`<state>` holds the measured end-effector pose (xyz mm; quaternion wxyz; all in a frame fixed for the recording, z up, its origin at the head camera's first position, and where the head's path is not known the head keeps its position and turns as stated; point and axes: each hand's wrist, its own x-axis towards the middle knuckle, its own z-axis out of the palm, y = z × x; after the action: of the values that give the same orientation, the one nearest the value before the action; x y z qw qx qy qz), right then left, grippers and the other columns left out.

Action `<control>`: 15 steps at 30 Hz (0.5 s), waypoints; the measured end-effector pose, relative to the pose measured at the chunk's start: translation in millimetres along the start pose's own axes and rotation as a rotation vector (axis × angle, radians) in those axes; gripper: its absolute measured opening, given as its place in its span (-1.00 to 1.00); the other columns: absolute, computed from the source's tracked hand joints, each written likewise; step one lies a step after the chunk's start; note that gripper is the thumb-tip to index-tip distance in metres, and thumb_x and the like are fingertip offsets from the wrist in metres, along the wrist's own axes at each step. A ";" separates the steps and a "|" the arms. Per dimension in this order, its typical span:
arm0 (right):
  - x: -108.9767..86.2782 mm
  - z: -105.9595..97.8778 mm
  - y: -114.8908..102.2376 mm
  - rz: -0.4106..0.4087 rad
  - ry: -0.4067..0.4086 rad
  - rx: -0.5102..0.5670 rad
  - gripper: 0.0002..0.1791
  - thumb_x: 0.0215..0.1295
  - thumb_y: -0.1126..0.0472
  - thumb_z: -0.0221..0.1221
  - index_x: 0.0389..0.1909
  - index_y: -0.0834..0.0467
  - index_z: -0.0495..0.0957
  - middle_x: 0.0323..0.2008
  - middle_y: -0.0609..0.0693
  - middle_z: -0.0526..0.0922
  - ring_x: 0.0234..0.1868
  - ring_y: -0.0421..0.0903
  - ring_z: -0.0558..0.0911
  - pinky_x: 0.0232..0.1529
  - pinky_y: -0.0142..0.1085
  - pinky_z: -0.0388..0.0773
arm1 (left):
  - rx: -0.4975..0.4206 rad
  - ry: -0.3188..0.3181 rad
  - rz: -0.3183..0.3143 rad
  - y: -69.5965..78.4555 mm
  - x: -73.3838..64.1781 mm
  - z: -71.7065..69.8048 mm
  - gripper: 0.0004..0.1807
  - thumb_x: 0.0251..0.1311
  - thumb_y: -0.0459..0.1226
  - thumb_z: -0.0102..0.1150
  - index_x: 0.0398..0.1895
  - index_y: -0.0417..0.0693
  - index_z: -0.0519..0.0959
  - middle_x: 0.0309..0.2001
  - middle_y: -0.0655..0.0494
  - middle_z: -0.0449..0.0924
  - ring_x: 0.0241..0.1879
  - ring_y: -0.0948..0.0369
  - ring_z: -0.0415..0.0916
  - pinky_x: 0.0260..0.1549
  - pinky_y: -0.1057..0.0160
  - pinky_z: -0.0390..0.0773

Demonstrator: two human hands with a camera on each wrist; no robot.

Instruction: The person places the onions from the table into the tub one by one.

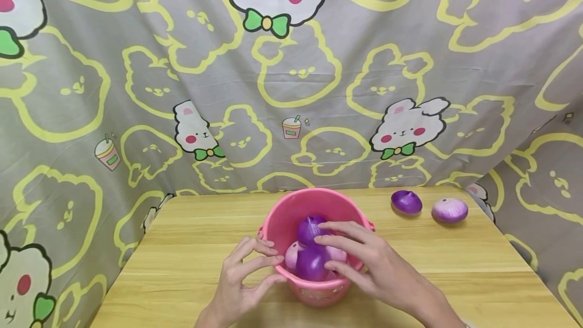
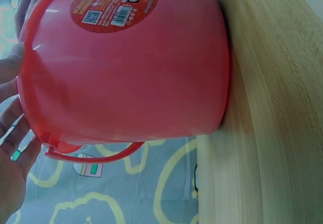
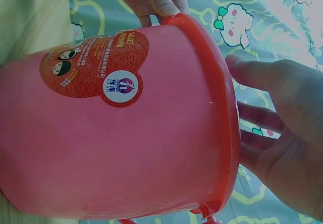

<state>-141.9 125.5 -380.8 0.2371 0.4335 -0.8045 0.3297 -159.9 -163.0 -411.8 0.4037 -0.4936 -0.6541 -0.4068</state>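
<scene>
A pink bucket point(image 1: 319, 291) stands on the table with several purple toy onions inside, among them a dark upper onion point(image 1: 309, 229) and a dark lower onion point(image 1: 311, 263). Paler pieces lie partly hidden beneath these two. My left hand point(image 1: 243, 275) holds the left of the rim, its thumb outside and its fingertips over the edge. Over the right of the rim reaches my right hand point(image 1: 371, 257), fingers loosely extended into the bucket, with the fingertips right at the dark onions. In the right wrist view the bucket wall point(image 3: 166, 148) hides the onions.
A dark purple onion piece point(image 1: 407, 202) and a paler purple onion point(image 1: 450, 210) lie at the table's back right. The wooden table point(image 1: 191, 247) meets a patterned curtain point(image 1: 319, 115) behind it. A handle point(image 2: 101, 158) hangs along the bucket's side.
</scene>
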 end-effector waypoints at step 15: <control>0.2 -1.4 4.1 0.011 -0.019 0.072 -0.58 0.37 0.25 0.33 0.22 -0.04 0.60 0.17 -0.13 0.63 0.21 -0.13 0.60 0.29 -0.46 0.44 | -0.002 0.002 -0.003 0.3 0.4 0.6 -0.78 0.23 -0.18 0.46 -0.21 -0.15 0.75 -0.26 -0.04 0.64 -0.15 0.02 0.58 0.08 0.18 0.57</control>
<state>-145.4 128.1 -381.1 0.2119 0.4403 -0.7967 0.3555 -159.7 -162.3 -411.6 0.4033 -0.4926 -0.6540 -0.4087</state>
